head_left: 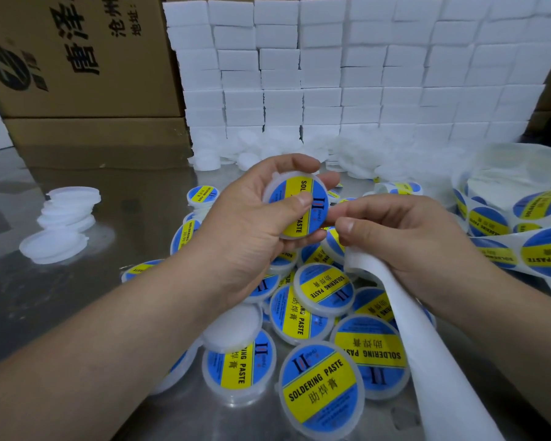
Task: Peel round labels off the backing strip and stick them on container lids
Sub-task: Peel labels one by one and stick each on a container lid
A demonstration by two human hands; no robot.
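Observation:
My left hand [252,218] grips a round white lid [295,206] that carries a blue and yellow "Soldering Paste" label, with the thumb pressing on the label's face. My right hand [401,243] sits just right of the lid, its fingers curled round the empty white backing strip [427,345], which trails down to the lower right. The right fingertips touch the lid's edge. Below both hands lies a pile of labelled lids [322,313] on the metal table.
Unlabelled white lids [61,224] are stacked at the left. A strip of unpeeled labels [522,249] curls in from the right beside a white bag. White foam blocks [347,74] form a wall at the back, with loose white lids at its foot. Cardboard boxes [77,65] stand at the back left.

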